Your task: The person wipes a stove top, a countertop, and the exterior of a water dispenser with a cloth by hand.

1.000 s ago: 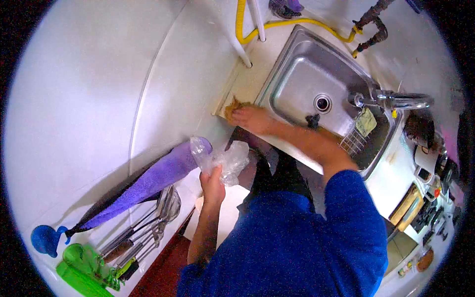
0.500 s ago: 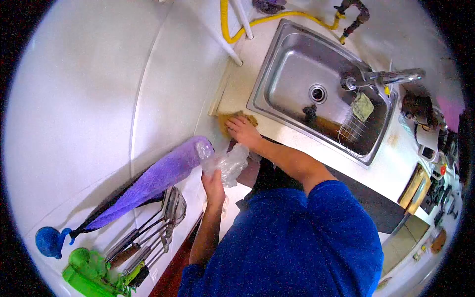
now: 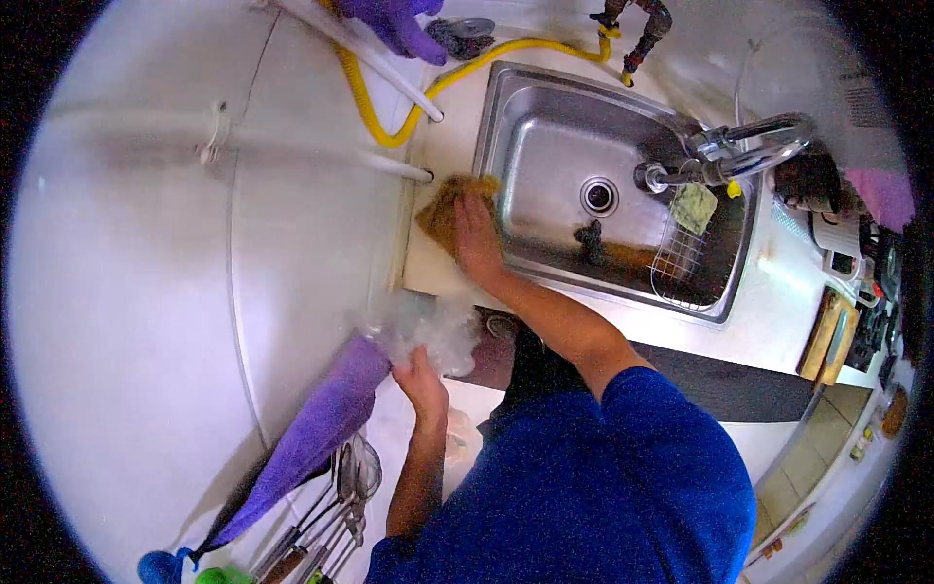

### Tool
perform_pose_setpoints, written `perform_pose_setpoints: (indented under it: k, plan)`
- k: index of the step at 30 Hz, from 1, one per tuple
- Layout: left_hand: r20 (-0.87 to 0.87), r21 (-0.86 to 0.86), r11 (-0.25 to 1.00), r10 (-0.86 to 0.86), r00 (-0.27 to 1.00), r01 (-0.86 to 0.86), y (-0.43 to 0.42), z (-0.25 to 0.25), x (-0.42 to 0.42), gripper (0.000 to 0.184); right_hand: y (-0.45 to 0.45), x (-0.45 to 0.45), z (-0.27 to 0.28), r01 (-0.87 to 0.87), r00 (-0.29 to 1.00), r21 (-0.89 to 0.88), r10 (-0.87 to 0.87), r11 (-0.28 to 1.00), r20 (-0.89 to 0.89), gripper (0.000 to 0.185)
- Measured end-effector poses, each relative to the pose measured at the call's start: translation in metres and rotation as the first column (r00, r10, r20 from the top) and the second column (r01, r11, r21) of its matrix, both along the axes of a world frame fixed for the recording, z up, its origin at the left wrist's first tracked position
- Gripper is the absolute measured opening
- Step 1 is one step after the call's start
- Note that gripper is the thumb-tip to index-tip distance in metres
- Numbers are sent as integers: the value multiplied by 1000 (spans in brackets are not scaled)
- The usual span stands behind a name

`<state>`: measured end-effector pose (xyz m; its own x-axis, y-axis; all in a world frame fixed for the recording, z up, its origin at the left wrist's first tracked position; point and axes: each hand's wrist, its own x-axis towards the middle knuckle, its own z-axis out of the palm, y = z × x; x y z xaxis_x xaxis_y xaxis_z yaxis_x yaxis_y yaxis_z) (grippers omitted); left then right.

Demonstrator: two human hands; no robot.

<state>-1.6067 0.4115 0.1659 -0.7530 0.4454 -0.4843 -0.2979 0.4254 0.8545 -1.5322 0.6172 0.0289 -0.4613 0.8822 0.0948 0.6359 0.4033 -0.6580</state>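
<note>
At the far left, a round blue plastic hook (image 3: 161, 566) is seen at the lower edge, with a long purple fabric towel (image 3: 313, 423) tapering down towards it along the white wall. Beside the towel, a cluster of long-handled metal kitchen utensils (image 3: 339, 501) is partly cut off by the lower edge. Above, a yellow corrugated hose (image 3: 367, 97) is looped past two white pipes (image 3: 399, 167) and led along the back of the pale countertop (image 3: 438, 277). A crumpled clear plastic bag (image 3: 446, 336) is gripped in the closed left hand (image 3: 424, 385), held in front of the counter's edge, near the towel's upper end. On the countertop, just left of the sink, a brown cloth (image 3: 435, 216) is lying spread, its right edge at the rim; it is covered in part by the right hand (image 3: 477, 243), which is laid on it back upward, fingers outstretched. In the rectangular stainless-steel sink (image 3: 545, 161), a small dark clump (image 3: 590, 240) is seen near the round drain (image 3: 598, 198). Farther right, a pale green pad (image 3: 694, 208) is set on a wire rack (image 3: 679, 265), beneath a curved chrome faucet (image 3: 764, 144).
</note>
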Motion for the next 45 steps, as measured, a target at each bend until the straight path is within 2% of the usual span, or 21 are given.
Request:
perform_pose_setpoints:
  k: [2, 4, 6, 10, 13, 17, 20, 21, 22, 23, 25, 26, 28, 29, 31, 32, 34, 38, 40, 44, 45]
  plan:
    - [-28, 46, 997, 60, 998, -59, 35, -5, -12, 40, 54, -12, -1, 324, 945, 120, -316, 938, -86, 59]
    - [-85, 99, 994, 56, 995, -48, 78, -8, -20, 39, 96, -13, -19, 356, 934, 131, -348, 925, -84, 58]
    - [-12, 121, 986, 114, 993, -112, 126, 5, -20, 38, 149, -10, -27, 356, 779, -179, -397, 917, -485, 54]
    - [-95, 136, 986, 105, 990, -91, 184, -44, -54, 36, 236, 0, -41, 369, 928, 244, -340, 897, -151, 51]
    - [68, 271, 926, 253, 965, -262, 235, -21, -31, 46, 238, 4, -33, 341, 940, 272, -325, 900, -101, 51]
    - [121, 364, 907, 179, 976, -211, 244, 5, -14, 56, 240, 6, -33, 354, 932, 210, -325, 912, -160, 51]
    - [28, 222, 954, 202, 979, -203, 218, -5, -9, 56, 239, 6, -36, 339, 939, 251, -308, 907, -154, 48]
    - [-233, 157, 983, 132, 963, -97, 208, -23, -10, 55, 238, 5, -38, 351, 936, 269, -324, 897, -141, 48]
    - [-472, 68, 998, 39, 881, -8, 203, -27, -10, 54, 237, 3, -40, 362, 932, 289, -339, 886, -127, 48]
    - [-475, 69, 998, 37, 879, -4, 199, -29, -17, 54, 239, 1, -42, 366, 930, 289, -343, 885, -131, 48]
    - [-577, -453, 871, -449, 682, 191, 194, -25, -37, 49, 246, -3, -44, 425, 816, -98, -428, 900, -388, 50]
    - [-576, -452, 870, -453, 680, 197, 196, -14, -37, 49, 245, -1, -41, 431, 814, -97, -433, 897, -387, 50]
    - [-859, -475, 871, -490, 147, 130, 198, 10, -34, 44, 234, 3, -39, 365, 930, 244, -343, 898, -128, 48]
    - [-856, -481, 867, -496, 148, 129, 200, 17, -36, 44, 233, 1, -44, 363, 931, 238, -342, 901, -125, 48]
    - [-676, -283, 942, -331, 658, 183, 213, 26, -40, 48, 238, -4, -50, 440, 878, 179, -380, 880, -291, 46]
    - [-677, -281, 942, -328, 658, 181, 221, 27, -33, 48, 237, -3, -48, 438, 879, 180, -378, 881, -293, 46]
    - [-242, 301, 953, 57, 969, 19, 238, 21, -13, 55, 238, 2, -46, 373, 925, 234, -341, 898, -164, 45]
    - [-386, 278, 958, 49, 921, 66, 242, 2, -10, 53, 235, 3, -45, 349, 936, 265, -324, 899, -135, 46]
    - [-555, 343, 908, -11, 831, 241, 251, -12, -8, 49, 234, 5, -40, 333, 943, 283, -319, 900, -96, 46]
    - [-607, 141, 920, -212, 766, 366, 260, -65, -53, 37, 234, 3, -36, 334, 943, 282, -320, 899, -96, 46]
    - [-459, 131, 923, -267, 848, 361, 268, -66, -61, 37, 234, 3, -36, 343, 939, 281, -326, 896, -109, 46]
